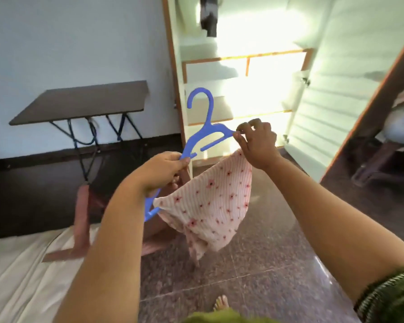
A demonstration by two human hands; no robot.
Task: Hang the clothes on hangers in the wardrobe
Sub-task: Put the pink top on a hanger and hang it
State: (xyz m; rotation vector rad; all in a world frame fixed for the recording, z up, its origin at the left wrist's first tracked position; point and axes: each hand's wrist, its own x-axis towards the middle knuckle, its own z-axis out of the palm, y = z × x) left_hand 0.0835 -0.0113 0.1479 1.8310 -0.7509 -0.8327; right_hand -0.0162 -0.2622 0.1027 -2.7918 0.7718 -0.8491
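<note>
Both hands gripping blue hanger

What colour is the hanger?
The hanger is blue, seen clearly in the head view.

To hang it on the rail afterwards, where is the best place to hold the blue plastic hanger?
Probably the neck just below the hook of the blue plastic hanger, taken from below. That leaves the hook's curve free, and the pink flowered cloth hangs beneath.
</note>
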